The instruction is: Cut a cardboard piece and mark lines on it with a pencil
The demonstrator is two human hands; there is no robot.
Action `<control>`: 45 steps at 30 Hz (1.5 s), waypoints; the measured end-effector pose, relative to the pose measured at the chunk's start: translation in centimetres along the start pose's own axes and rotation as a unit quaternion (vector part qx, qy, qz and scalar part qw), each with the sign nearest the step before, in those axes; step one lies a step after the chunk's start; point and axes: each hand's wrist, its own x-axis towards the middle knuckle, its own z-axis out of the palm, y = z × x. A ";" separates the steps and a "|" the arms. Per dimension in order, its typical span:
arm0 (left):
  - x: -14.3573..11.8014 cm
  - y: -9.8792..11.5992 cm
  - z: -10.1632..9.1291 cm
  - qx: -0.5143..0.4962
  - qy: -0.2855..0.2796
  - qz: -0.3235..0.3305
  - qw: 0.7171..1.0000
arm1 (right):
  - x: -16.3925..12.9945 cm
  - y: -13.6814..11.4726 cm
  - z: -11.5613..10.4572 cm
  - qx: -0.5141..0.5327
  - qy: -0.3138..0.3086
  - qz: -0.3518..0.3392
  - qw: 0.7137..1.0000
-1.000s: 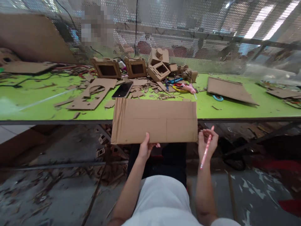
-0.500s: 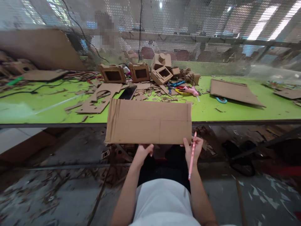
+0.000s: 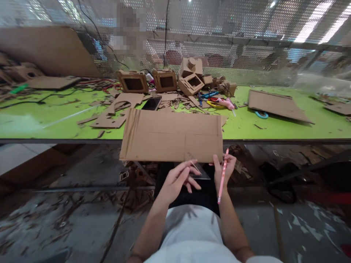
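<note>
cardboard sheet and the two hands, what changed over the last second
The left hand let go of the cardboard sheet's near edge and now holds a clear plastic triangle just below it. The right hand, pink pencil in its fingers, moved in from the sheet's right corner to grip the near edge. The sheet shifted slightly left. The green table and its clutter stayed put.

1. The brown cardboard sheet (image 3: 171, 136) lies flat, creased, overhanging the table's near edge.
2. The clear plastic triangle (image 3: 199, 171) sits just below its near edge.
3. The pink pencil (image 3: 222, 176) stands nearly upright beside it.
</note>
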 end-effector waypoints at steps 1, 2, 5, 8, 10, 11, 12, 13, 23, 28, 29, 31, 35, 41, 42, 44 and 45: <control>0.4 0.0 0.4 -0.007 0.042 0.004 0.999 | -0.1 0.0 0.1 0.001 0.000 0.001 1.000; 0.7 0.0 0.8 -0.005 0.083 0.016 0.996 | -0.1 0.0 0.2 0.003 0.000 0.001 1.000; 0.3 0.4 0.9 0.085 0.224 0.130 0.962 | -0.2 0.1 0.3 -0.003 0.001 -0.002 1.000; -0.2 0.6 0.4 0.309 0.287 0.350 0.837 | -0.3 0.2 0.3 -0.008 0.002 -0.004 1.000; 0.3 0.3 0.4 0.459 0.256 0.446 0.725 | -0.5 0.2 0.3 -0.006 0.005 -0.001 1.000; 0.8 -0.1 0.5 0.519 0.239 0.457 0.681 | -0.6 0.2 0.4 -0.005 0.007 0.002 1.000; 1.5 -0.5 0.8 0.570 0.227 0.448 0.650 | -0.7 0.2 0.4 -0.004 0.009 0.005 1.000; 2.2 -1.1 1.2 0.611 0.222 0.423 0.632 | -0.8 0.2 0.5 -0.004 0.010 0.008 1.000; 4.5 -4.5 2.0 0.609 0.232 0.447 0.613 | -1.3 1.1 0.4 -0.019 0.030 -0.005 0.999; 4.7 -5.4 2.0 0.534 0.140 0.379 0.743 | -1.8 1.4 0.6 -0.036 0.046 -0.006 0.998; 4.6 -5.6 2.2 0.542 0.127 0.368 0.745 | -1.9 1.4 0.7 -0.033 0.057 -0.003 0.998; 4.3 -5.8 2.5 0.581 0.118 0.366 0.717 | -2.0 1.5 0.7 -0.013 0.073 0.012 0.997; 4.1 -6.0 3.0 0.644 0.111 0.397 0.644 | -2.1 1.6 0.5 0.031 0.073 0.037 0.996; 4.2 -6.2 3.5 0.660 0.117 0.387 0.633 | -2.1 1.6 0.0 0.020 0.067 0.031 0.997; 4.2 -6.1 3.5 0.664 0.116 0.384 0.631 | -2.1 1.6 0.0 0.017 0.070 0.028 0.997; 4.1 -6.0 3.4 0.674 0.108 0.379 0.624 | -2.1 1.5 0.1 0.017 0.074 0.026 0.997; 4.1 -5.9 3.2 0.680 0.104 0.380 0.619 | -2.0 1.4 0.1 0.023 0.078 0.027 0.996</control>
